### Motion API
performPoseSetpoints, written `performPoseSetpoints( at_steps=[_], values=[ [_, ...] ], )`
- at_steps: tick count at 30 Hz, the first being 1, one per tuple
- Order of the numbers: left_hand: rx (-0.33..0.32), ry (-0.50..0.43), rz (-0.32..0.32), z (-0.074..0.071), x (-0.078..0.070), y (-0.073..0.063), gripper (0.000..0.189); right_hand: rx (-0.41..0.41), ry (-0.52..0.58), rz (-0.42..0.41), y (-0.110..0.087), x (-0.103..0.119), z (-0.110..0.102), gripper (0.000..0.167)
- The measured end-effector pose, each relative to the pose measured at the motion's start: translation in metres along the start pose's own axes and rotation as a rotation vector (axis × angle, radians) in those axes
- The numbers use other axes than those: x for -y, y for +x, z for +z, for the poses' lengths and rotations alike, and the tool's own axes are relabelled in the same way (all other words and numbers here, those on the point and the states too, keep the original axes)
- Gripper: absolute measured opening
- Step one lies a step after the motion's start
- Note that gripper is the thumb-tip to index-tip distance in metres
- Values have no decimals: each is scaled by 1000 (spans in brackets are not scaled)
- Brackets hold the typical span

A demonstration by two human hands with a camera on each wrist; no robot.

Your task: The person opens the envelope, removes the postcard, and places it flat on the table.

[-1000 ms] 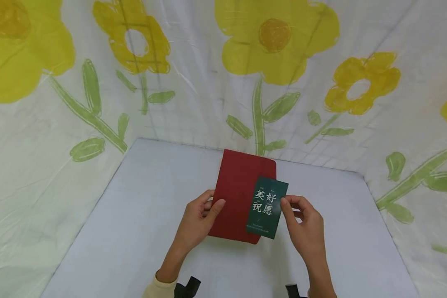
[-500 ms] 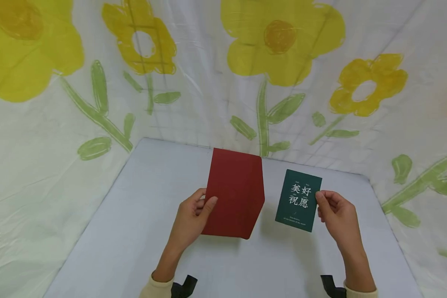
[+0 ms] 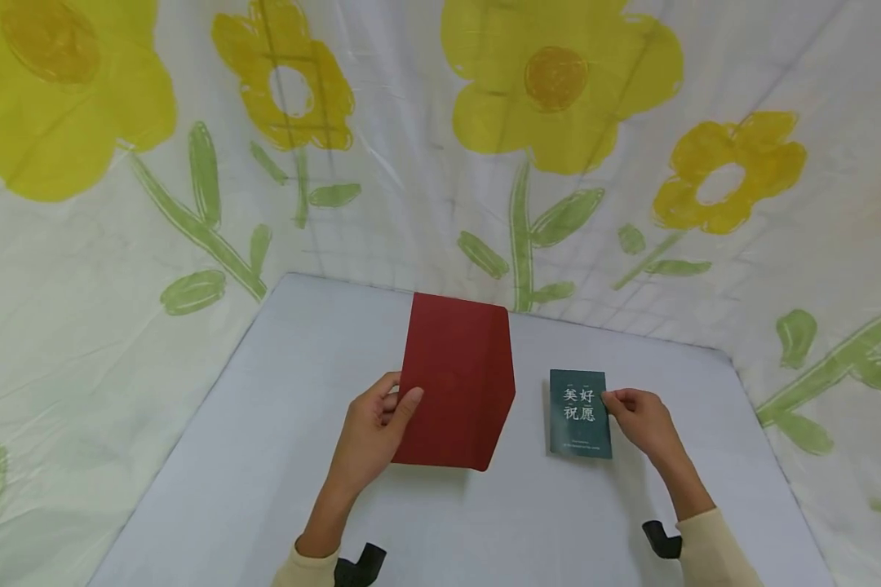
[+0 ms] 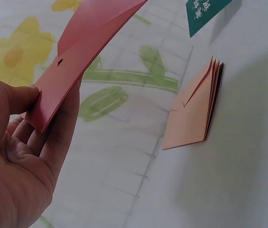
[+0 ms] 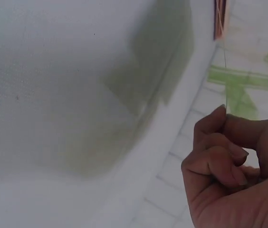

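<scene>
Between thumb and fingers, my left hand (image 3: pixel 367 432) grips the left edge of a red envelope (image 3: pixel 444 379), raised above the white table with its pointed flap at the right. In the left wrist view the envelope (image 4: pixel 70 71) appears from the side, with a small dark slot. My right hand (image 3: pixel 642 420) pinches the right edge of a dark green greeting card (image 3: pixel 580 432) printed with white characters, apart from the envelope. The right wrist view shows this card (image 5: pixel 224 52) nearly edge-on as a thin line from the fingertips.
A peach-coloured stack of folded paper, perhaps envelopes (image 4: pixel 186 121), is on the table in the left wrist view; the red envelope hides it in the head view. The white table (image 3: pixel 264 489) ends at a flower-printed curtain (image 3: pixel 411 187) behind and at both sides.
The green card came away from in front of the red envelope to the right, then sank lower toward the table. The left hand shifted the red envelope slightly left.
</scene>
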State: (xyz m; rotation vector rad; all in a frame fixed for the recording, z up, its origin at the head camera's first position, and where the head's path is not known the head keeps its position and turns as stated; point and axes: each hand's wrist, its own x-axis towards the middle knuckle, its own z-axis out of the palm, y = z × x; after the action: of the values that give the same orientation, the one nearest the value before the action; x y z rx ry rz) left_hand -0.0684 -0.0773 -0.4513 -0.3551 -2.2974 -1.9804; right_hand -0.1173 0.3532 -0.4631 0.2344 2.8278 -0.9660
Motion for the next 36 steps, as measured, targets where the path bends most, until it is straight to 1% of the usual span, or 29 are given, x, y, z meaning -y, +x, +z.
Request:
performPoseSetpoints(
  at_steps=[4,9,17,25,30,36],
  values=[
    [-2,-4,-14,-1,-2,-1,19,-4,-38,8,12,-5,8,47],
    [-3,-4,-31,-3,-2,-2,19,-3,-86,9,21,-8,18,43],
    [2,-7,-28,-4,0,-3,20,-2,-148,6,21,-6,26,34],
    [6,-9,-27,-4,-1,-3,21,27,-186,4,24,-5,30,29],
    [6,-10,-19,-3,-1,-2,20,12,-223,-39,27,-2,32,27],
    [14,-7,-14,-3,1,-2,18,-1,-237,-29,27,-2,36,23]
  ],
)
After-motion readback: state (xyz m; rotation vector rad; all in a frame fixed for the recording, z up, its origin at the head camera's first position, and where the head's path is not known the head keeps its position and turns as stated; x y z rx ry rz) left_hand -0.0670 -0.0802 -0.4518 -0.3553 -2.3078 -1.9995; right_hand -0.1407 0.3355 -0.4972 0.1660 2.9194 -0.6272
